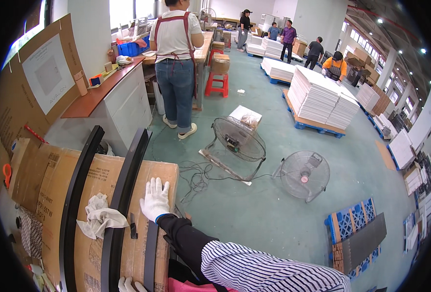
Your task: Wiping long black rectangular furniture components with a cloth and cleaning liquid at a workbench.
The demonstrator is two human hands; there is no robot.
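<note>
A large cardboard carton [86, 187] lies in front of me, with two long black metal bars [78, 209] across it. A shorter dark strip [150, 253] lies near the carton's right side. My right hand [155, 199], in a white glove with a blue cuff, rests flat on the carton just beyond that strip's far end, fingers spread. At the lower edge, my left hand [129, 285] is partly cut off; its gloved fingers extend between the nearer bar and the strip. A crumpled white cloth [100, 216] drapes against the nearer bar. Beside it is a small black piece [133, 227].
Two floor fans [304, 176] and loose cables [196, 177] are on the green floor. A person in an apron [176, 63] stands at a workbench. White panels [317, 95] are stacked on pallets farther back. A blue pallet [354, 219] bears a dark panel at right.
</note>
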